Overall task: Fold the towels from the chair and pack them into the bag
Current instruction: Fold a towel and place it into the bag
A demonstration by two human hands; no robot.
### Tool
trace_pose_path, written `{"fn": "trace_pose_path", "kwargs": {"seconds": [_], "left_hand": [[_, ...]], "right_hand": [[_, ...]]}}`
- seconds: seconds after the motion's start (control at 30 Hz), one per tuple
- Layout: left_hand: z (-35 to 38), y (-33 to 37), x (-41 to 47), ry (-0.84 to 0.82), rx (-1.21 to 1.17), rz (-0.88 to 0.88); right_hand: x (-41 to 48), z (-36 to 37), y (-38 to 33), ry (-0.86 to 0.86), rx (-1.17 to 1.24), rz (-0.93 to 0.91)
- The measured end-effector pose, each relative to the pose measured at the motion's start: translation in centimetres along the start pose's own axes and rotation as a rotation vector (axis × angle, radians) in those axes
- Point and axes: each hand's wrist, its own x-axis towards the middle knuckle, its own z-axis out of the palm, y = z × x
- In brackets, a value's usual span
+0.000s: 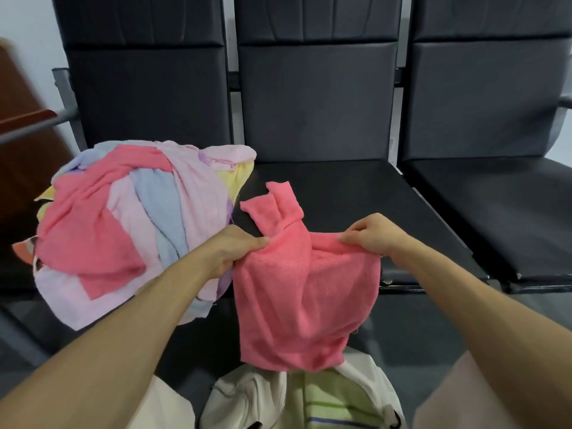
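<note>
Coral-pink towel (305,292), rumpled and terry-textured, hangs pinched between left hand (233,249) and right hand (371,233), apparently over the cream bag (247,397).

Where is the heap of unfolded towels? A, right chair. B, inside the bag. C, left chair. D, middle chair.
C: the heap lies on the left chair; the left hand and right hand hold just one pink towel.
</note>
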Motion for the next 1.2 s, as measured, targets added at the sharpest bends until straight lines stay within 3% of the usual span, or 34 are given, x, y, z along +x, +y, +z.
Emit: {"fn": "trace_pose_path", "kwargs": {"seconds": [0.07, 0.17, 0.33, 0.47, 0.77, 0.93, 1.07, 1.2], "left_hand": [[-0.1, 0.1, -0.4, -0.011, 0.049, 0.061], [-0.4, 0.0, -0.3, 0.083, 0.058, 0.150], [-1.8, 0.2, -0.2, 0.240, -0.238, 0.131], [-3.0, 0.2, -0.6, 0.295, -0.379, 0.105], [-4.1, -0.3, -0.9, 0.352, -0.387, 0.152], [-4.3, 0.7, -1.7, 0.321, -0.546, 0.178], [-4.0, 1.3, -2.5, 0.257, -0.577, 0.227], [-4.5, 1.3, -2.5, 0.239, -0.570, 0.239]], "right_hand": [[0.2, 0.1, -0.1, 0.009, 0.020, -0.031], [0.7, -0.3, -0.2, 0.127, 0.257, -0.003], [1.5, -1.7, 0.3, 0.401, 0.541, 0.083], [1.0, -2.9, 1.5, 0.405, 0.690, 0.126], [1.0, -4.1, 3.8, 0.363, 0.568, 0.008], [0.2, -5.1, 4.3, 0.522, 0.205, -0.046], [-0.4, -5.5, 4.8, 0.448, -0.188, -0.091], [-0.8, -6.0, 3.9, 0.427, -0.111, -0.162]]}}
